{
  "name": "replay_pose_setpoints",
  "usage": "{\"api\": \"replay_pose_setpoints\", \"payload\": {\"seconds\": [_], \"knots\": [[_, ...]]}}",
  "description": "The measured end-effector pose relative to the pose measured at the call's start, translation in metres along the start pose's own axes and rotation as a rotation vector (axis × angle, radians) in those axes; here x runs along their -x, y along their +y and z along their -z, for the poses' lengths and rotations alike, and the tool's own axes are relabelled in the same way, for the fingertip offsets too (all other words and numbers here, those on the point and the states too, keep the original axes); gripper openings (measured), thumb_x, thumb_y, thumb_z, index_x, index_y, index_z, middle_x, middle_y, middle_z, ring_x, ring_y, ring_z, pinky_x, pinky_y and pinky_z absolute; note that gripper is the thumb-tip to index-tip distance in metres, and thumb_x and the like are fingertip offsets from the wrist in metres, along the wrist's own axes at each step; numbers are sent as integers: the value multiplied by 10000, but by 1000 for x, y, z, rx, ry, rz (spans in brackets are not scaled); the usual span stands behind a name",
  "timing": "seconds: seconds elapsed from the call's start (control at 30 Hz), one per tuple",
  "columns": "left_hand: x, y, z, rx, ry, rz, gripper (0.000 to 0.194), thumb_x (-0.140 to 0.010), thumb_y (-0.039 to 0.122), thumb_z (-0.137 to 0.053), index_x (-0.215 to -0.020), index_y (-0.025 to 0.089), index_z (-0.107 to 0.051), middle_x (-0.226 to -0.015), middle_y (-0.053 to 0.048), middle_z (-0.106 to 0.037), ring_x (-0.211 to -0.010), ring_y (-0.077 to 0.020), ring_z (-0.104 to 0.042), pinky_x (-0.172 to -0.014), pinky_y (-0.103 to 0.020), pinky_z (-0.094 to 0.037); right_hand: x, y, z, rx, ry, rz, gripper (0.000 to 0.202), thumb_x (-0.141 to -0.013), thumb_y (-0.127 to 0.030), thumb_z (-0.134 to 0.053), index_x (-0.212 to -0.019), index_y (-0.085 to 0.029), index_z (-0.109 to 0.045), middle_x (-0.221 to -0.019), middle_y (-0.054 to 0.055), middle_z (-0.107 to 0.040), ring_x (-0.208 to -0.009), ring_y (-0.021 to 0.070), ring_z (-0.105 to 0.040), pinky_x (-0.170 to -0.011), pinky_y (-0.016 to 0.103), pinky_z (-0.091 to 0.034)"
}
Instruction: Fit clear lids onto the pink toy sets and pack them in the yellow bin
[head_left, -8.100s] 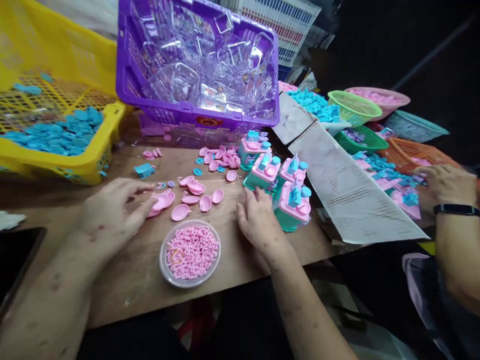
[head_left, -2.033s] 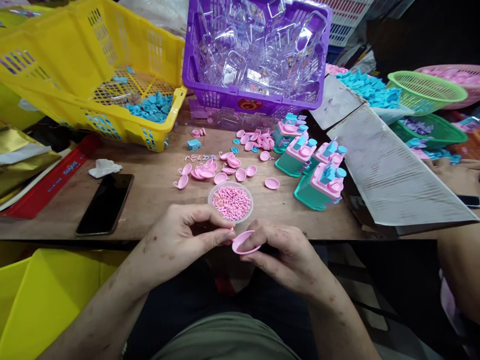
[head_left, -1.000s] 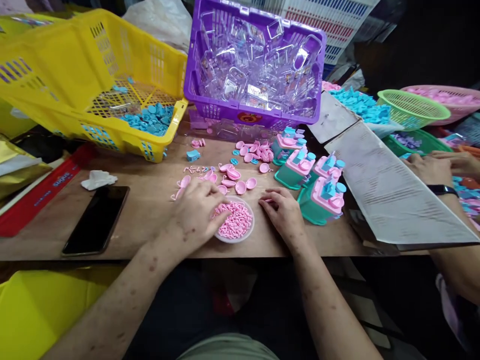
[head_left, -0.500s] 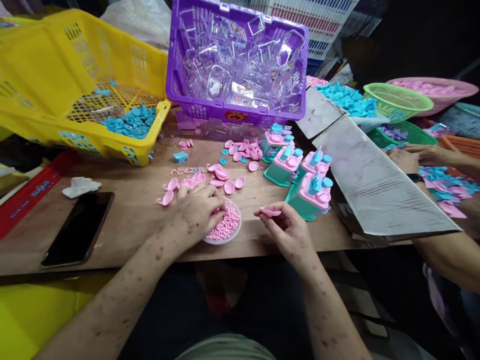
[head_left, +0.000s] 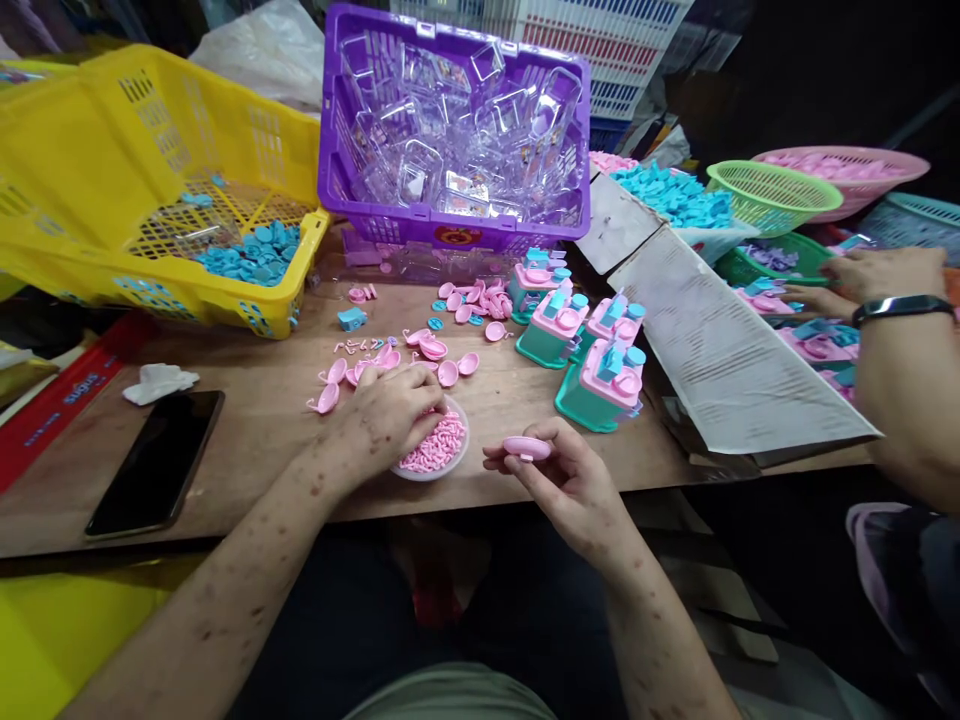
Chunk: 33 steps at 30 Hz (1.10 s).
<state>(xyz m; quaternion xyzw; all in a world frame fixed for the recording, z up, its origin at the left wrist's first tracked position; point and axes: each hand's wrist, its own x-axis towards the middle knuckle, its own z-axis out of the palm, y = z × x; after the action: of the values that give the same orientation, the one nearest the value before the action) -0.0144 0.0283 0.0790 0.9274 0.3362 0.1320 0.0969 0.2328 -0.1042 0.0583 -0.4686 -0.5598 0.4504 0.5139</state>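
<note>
My left hand reaches over the rim of a round clear bowl, its fingers curled together and the tips down among small pink plastic pieces. What those tips hold, if anything, is hidden. Between thumb and fingers, my right hand grips a pink oval toy basin, tilted so that its underside shows, just right of the bowl. Behind the bowl lie several loose pink basins, some with a thin hooked spout. Tiny hooked pieces are scattered near them.
Several green and pink toy units stand at right, beside a cardboard flap. A purple crate and a yellow crate line the back. At left lies a phone. Another person's hand works at far right.
My right hand has turned the pink basin so more of its underside shows. My left hand stays at the bowl. The other person's hand has moved, and the view has shifted slightly.
</note>
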Motion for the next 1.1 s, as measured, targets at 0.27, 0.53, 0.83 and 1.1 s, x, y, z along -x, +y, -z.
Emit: {"api": "replay_pose_setpoints", "payload": {"seconds": [0.27, 0.53, 0.83, 1.1], "knots": [[13, 6, 8, 275, 167, -51, 88, -900, 184, -629, -829, 207, -582, -883, -26, -719, -842, -217, -658, -792, -367, -473, 3, -12, -3, 116, -137, -15, 185, -999, -353, -851, -1007, -218, -725, -912, 11, -753, -788, 138, -744, -699, 220, -607], [28, 23, 33, 694, 217, 44, 171, -900, 178, -673, -1030, 196, -783, -970, -10, -832, -838, -159, -764, -751, -248, -587, -5, -15, -23, 250, -87, 201, 66, -1044, -282, -808, -1049, -240, -757, -994, 22, -803, -905, 163, -768, -829, 264, -617], [57, 45, 60, 960, 269, 11, 226, -953, 121, -825, -1093, 268, -924, -1031, -29, -900, -960, -180, -861, -880, -204, -677, 4, -35, -25, 247, -203, 355, 53, -1122, -220, -682, -1151, -263, -672, -1041, 37, -763, -945, 178, -742, -822, 297, -593], [66, 59, 55, 1002, 359, 37, 288, -938, 37, -785, -1027, 273, -923, -996, -2, -889, -936, -131, -846, -874, -144, -654, 8, -49, -30, 170, -295, 393, 58, -1146, -249, -672, -1121, -269, -624, -1054, 39, -756, -996, 184, -737, -847, 309, -587]]}}
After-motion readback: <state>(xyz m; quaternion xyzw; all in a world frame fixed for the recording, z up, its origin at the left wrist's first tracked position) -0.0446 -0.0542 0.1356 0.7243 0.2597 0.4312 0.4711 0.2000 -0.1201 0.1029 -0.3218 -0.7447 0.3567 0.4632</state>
